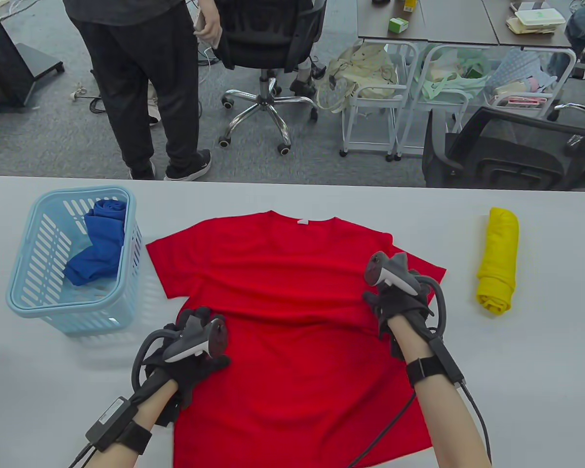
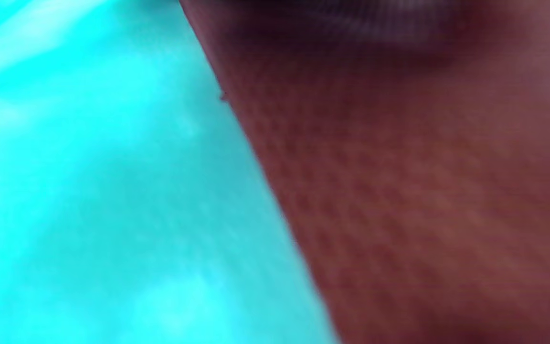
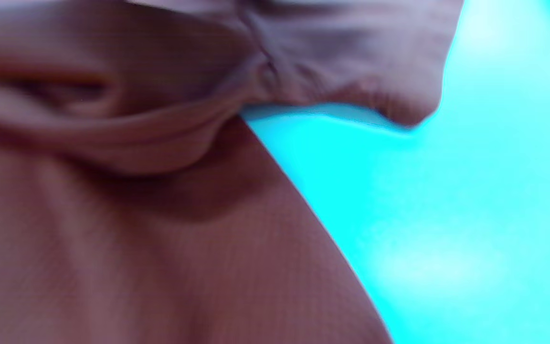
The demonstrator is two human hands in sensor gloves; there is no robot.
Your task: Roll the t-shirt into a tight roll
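A red short-sleeved cotton t-shirt (image 1: 292, 312) lies flat, collar toward twelve o'clock, at the middle of the pale grey bench (image 1: 516, 390). The left hand (image 1: 190, 346) rests on its edge at eight o'clock, the right hand (image 1: 399, 292) on the sleeve seam at three o'clock; trackers hide the fingers, so I cannot tell whether they grip cloth. A light blue slatted plastic basket (image 1: 34, 292) holding blue cloth (image 1: 100, 243) sits at ten o'clock; a rolled yellow garment (image 1: 499, 261) at two.

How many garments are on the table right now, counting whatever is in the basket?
3. The red t-shirt lies flat at centre under both hands, a rolled yellow garment lies right of it, and a blue garment sits in the basket, which may hide more.
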